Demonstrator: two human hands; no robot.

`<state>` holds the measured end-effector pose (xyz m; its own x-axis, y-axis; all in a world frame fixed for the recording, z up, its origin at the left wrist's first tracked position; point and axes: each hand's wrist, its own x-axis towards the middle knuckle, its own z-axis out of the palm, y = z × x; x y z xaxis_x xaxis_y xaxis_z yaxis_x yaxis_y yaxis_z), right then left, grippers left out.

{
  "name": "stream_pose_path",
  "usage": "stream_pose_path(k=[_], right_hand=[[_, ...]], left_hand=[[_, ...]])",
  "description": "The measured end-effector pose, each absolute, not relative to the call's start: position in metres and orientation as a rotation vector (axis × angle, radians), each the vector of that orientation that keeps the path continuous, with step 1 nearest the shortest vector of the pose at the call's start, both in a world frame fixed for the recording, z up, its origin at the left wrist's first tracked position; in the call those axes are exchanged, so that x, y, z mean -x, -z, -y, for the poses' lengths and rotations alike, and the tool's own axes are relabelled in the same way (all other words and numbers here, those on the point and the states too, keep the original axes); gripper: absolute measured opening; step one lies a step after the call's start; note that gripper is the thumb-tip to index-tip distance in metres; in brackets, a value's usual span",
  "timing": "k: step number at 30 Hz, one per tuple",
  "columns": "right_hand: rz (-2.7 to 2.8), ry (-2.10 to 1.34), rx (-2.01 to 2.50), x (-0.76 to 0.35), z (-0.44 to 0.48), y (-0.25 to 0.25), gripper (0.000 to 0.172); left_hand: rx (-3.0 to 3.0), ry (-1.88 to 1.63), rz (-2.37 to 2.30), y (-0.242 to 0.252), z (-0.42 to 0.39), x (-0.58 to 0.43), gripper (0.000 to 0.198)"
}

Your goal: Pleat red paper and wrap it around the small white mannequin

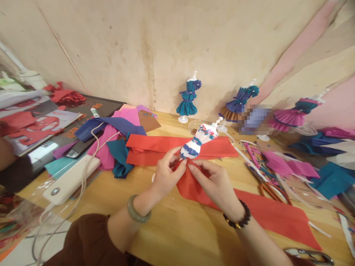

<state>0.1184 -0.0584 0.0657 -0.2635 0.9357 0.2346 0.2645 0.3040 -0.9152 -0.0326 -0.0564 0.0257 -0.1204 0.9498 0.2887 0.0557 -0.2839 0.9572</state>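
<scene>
A small white dress-form mannequin [204, 133] with blue and red patches tilts up to the right in front of me. My left hand [168, 170] is closed at its lower end, thumb pressed on the edge of a red paper strip [273, 212]. The thumb and fingers of my right hand [213, 180] pinch the gathered edge of that same strip, close beside my left thumb. From there the strip runs under my right wrist to the lower right. Behind the mannequin lie more folded red strips [149, 143]. My fingertips hide the mannequin's bottom.
Three dressed mannequins, one teal [187, 103], stand along the wall. Orange-handled scissors [274, 193] and paper scraps [291, 164] lie right. At left are a white power strip [70, 181] with cables, coloured paper [108, 127] and another person's dark sleeve [16, 171].
</scene>
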Motion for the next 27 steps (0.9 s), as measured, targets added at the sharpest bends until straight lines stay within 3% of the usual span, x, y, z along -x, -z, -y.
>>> stream_pose_path(k=[27], right_hand=[[1.582, -0.997, 1.098, -0.1163, 0.0578, -0.0622, 0.018]], left_hand=[[-1.327, -1.570, -1.060, -0.0247, 0.0560, 0.0289, 0.039]])
